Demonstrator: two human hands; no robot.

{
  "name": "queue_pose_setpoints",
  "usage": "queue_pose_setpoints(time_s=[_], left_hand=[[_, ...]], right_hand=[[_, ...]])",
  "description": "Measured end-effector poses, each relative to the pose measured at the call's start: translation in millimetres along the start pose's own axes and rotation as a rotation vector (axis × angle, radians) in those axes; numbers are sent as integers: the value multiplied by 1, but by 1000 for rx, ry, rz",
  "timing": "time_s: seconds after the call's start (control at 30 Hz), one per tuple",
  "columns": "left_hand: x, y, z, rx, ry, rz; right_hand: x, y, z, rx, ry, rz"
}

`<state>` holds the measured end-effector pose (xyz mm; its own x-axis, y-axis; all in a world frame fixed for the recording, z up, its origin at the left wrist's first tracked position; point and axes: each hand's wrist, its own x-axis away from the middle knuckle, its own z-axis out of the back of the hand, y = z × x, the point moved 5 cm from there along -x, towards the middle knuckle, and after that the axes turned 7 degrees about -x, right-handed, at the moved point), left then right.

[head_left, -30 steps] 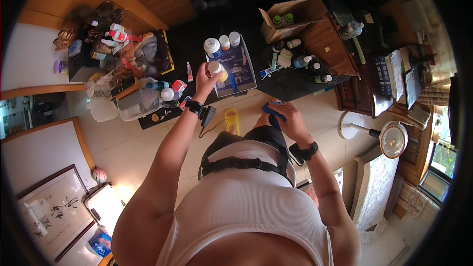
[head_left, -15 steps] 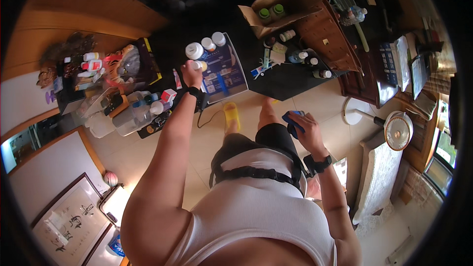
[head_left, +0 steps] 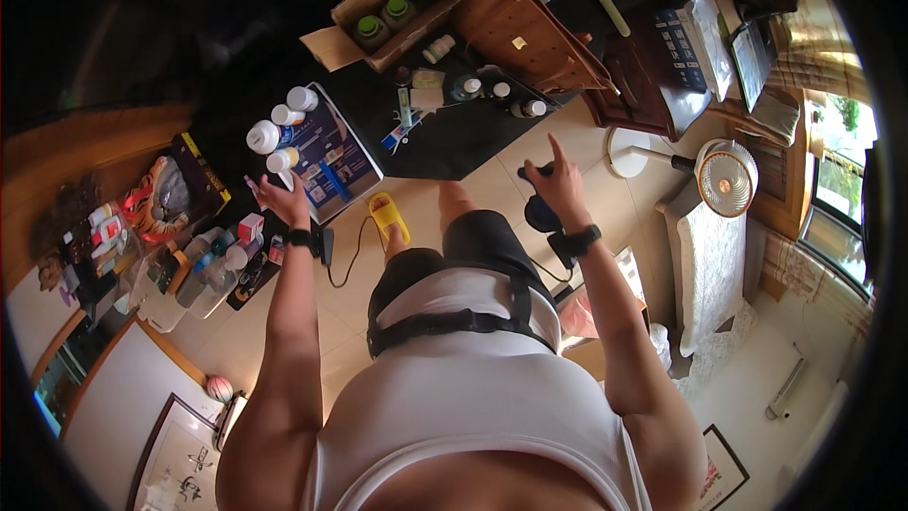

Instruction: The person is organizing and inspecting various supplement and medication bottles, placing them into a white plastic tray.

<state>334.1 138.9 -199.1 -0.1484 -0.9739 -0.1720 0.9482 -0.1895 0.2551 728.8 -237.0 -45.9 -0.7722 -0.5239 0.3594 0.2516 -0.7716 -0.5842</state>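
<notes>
L hand (head_left: 286, 202) now spread — off nearest white-capped btl (head_left: 282, 161).

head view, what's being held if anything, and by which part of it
The right hand holds a dark blue item; exactly which part is gripped cannot be told. The left hand looks open and empty.

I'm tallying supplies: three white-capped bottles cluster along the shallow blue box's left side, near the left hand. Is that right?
The count is wrong: the head view shows four white-capped bottles clustered along the shallow blue box's left side, near the left hand.
</notes>
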Motion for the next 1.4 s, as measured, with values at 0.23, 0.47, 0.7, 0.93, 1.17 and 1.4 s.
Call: queue_pose_setpoints(time_s=[0.23,0.47,0.7,0.93,1.17,1.4], left_hand=[[52,46,65,192,-173,-93],[53,110,128,287,-239,-175],[59,175,165,387,-332,-371],[87,217,172,616,-636,-610],[111,251,239,795,-760,-983],[120,199,281,902,-705,-952]], right_hand=[[-84,50,-3,209,155,-24],[-119,77,-39,314,94,10],[-81,73,-30,175,84,77],[7,-27,22,21,-109,406],[104,-159,60,-75,-365,571],[160,-221,36,-71,-400,724]])
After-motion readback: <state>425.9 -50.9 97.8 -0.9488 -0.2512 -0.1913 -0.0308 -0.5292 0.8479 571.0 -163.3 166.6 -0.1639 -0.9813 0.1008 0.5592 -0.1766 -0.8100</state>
